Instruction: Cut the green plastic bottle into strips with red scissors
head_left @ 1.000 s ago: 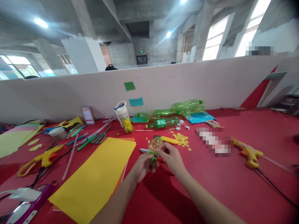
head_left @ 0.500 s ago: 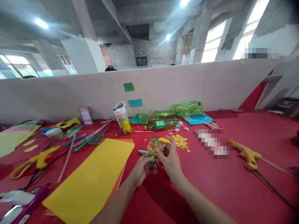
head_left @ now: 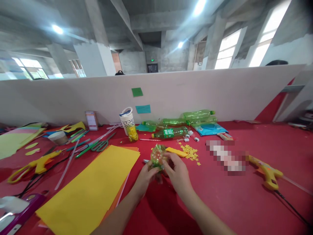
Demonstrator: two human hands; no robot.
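Note:
Both hands hold a cut piece of clear green plastic bottle [head_left: 157, 155] above the red table, in the middle of the head view. My left hand [head_left: 146, 176] grips its lower left side with the fingers curled under it. On the right side, my right hand [head_left: 176, 168] pinches the piece between thumb and fingers. A yellow ridged handle [head_left: 176, 151] lies just behind my right hand, and a pointed metal tip [head_left: 146, 161] shows left of the piece. Small yellow stars [head_left: 190, 152] are scattered behind my right hand.
Yellow paper sheets [head_left: 95, 189] lie to the left. Green bottles [head_left: 168, 133] and a white cup [head_left: 127, 121] are near the partition [head_left: 171, 94]. Yellow glue guns rest at left [head_left: 44, 163] and right [head_left: 267, 174], with cords. Green scissors [head_left: 102, 144] lie at back left.
The green bottle piece has turned in my hands and sits slightly further left. My right hand's raised fingers have come down onto it, and more of the yellow handle shows.

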